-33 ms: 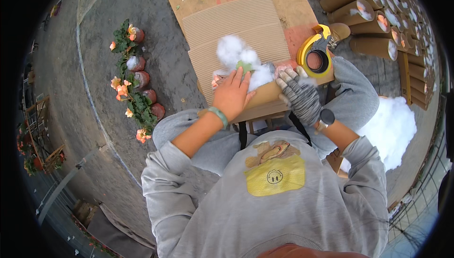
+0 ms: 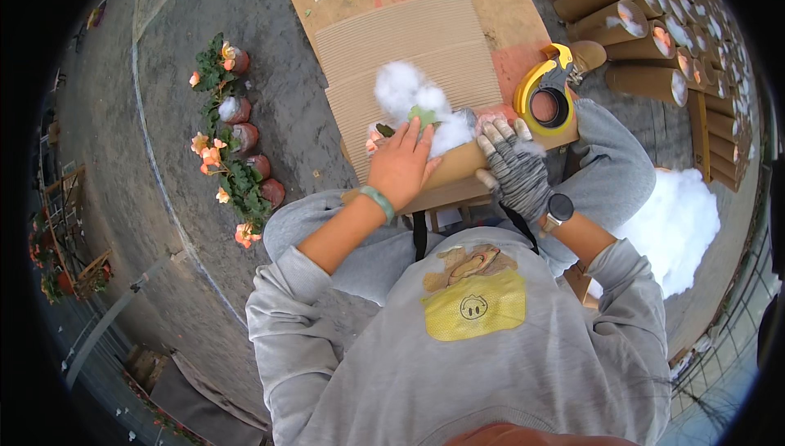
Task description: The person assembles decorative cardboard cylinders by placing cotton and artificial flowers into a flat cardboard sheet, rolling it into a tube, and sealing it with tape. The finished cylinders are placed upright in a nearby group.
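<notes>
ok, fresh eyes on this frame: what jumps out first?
Centre frame, the white fluffy stuffing on the corrugated cardboard sheet, with the bare left hand and the grey-gloved right hand on a cardboard tube beneath it. Just right of that sits a yellow tape dispenser, with a stack of cardboard tubes at upper right. On the ground at left runs a row of orange flowers.

Both hands forward, close together: bare left [image 2: 401,166] flat, gloved right [image 2: 513,170] curled.
</notes>
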A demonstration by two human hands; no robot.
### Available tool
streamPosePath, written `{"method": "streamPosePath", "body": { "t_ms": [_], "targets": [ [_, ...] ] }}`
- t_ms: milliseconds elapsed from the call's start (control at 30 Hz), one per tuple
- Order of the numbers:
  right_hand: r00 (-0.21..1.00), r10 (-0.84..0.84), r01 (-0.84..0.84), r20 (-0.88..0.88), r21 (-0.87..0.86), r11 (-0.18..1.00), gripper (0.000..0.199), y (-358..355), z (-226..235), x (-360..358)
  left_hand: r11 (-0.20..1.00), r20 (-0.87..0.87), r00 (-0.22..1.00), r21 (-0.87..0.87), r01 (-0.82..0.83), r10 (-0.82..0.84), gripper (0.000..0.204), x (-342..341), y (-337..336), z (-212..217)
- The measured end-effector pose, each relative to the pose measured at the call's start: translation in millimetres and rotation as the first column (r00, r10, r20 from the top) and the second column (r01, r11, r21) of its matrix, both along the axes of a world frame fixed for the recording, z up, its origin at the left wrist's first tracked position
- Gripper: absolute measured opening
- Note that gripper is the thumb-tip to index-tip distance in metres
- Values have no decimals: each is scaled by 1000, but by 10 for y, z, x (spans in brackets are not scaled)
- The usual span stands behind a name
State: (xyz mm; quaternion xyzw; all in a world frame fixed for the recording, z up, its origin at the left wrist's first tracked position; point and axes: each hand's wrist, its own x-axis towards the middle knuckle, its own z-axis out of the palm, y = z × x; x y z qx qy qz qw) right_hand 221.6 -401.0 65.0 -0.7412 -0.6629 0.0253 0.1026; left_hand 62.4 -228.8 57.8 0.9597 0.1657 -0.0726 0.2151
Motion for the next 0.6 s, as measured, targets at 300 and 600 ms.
{"method": "streamPosePath", "body": {
  "t_ms": [300, 600],
  "targets": [
    [947, -217, 174, -237, -188, 967, 43, 867, -258, 504, 929, 284, 929, 214, -302, 237, 41, 793, 833, -512],
    [995, -103, 104, -18, 185, 977, 53, 268, -323, 21, 920, 117, 980, -343, 191, -160, 49, 227, 519, -333]
  ]
}}
